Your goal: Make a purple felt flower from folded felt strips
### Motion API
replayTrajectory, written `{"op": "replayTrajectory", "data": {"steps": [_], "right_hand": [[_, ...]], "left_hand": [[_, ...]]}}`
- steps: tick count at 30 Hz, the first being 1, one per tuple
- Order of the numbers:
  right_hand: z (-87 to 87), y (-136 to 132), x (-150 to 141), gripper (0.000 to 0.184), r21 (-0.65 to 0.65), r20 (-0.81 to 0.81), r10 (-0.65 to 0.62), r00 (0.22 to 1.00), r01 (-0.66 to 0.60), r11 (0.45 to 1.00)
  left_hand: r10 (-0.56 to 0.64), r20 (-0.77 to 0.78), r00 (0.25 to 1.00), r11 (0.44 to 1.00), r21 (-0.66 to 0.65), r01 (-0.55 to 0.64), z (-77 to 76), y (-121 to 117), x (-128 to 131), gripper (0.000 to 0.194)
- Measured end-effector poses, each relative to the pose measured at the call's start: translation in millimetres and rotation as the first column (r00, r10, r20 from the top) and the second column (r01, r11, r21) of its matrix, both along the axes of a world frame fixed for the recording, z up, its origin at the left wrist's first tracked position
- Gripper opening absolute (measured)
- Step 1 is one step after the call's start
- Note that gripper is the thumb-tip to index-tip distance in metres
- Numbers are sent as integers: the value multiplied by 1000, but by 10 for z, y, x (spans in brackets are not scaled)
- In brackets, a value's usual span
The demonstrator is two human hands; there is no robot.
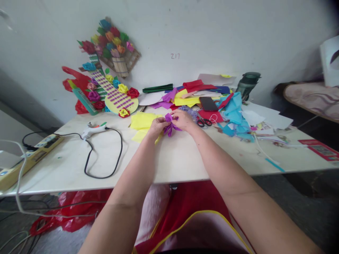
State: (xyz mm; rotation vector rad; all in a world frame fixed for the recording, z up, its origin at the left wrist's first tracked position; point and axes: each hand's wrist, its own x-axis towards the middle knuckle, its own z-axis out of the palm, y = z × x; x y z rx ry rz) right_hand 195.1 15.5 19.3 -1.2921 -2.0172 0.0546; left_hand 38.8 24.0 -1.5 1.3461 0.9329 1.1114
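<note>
Both the left hand [158, 127] and right hand [182, 120] pinch the gathered purple paper [169, 132], I see, nearer the back edge of the worktop [182, 158] than the front; scissors [203, 122] lie near the right hand.

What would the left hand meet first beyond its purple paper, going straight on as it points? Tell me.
Probably the right hand, just across the purple paper from the left hand; depth is hard to judge.
</note>
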Motion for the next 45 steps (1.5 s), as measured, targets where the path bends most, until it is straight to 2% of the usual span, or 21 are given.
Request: {"op": "replayTrajectory", "data": {"steps": [12, 23, 31, 37, 45], "right_hand": [[2, -24, -14, 11, -43, 8, -32, 999, 32, 999], [51, -32, 0, 11, -46, 44, -89, 995, 91, 995], [40, -42, 5, 14, -53, 24, -77, 997, 78, 996], [71, -83, -11, 14, -19, 116, -99, 988, 102, 995], [100, -104, -24, 13, -47, 174, -131, 976, 141, 989]], "left_hand": [[-54, 57, 997, 998, -28, 56, 1, -3, -13, 25], [-39, -28, 999, 999, -1, 39, 106, -91, 8, 24], [13, -51, 999, 999, 48, -11, 74, -55, 19, 23], [42, -94, 995, 997, 72, -36, 107, -80, 15, 21], [101, -205, 973, 986, 148, -71, 97, -72, 41, 15]]}}
